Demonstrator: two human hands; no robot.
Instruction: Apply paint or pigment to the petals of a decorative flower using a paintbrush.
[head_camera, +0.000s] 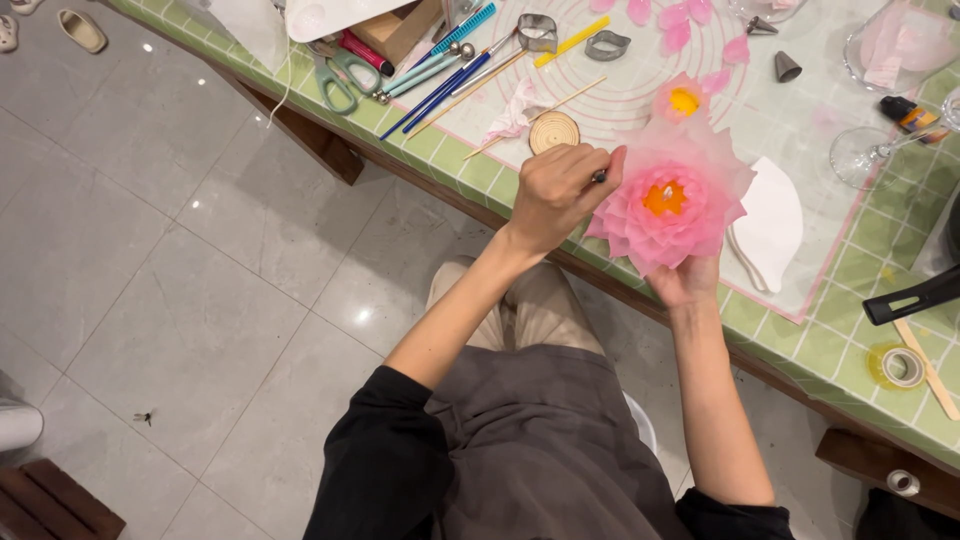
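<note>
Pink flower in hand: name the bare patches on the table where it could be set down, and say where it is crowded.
One free patch lies on the ringed mat, between the wooden disc and the small flower. Another is the green checked cloth between the white card and the tape roll. The far left is crowded with scissors, tools and cutters.

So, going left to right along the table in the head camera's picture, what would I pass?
Green-handled scissors → round wooden slice → left hand gripping a thin tool → big pink paper flower, held from below by the right hand → white curved paper piece → wine glass → tape roll.
</note>
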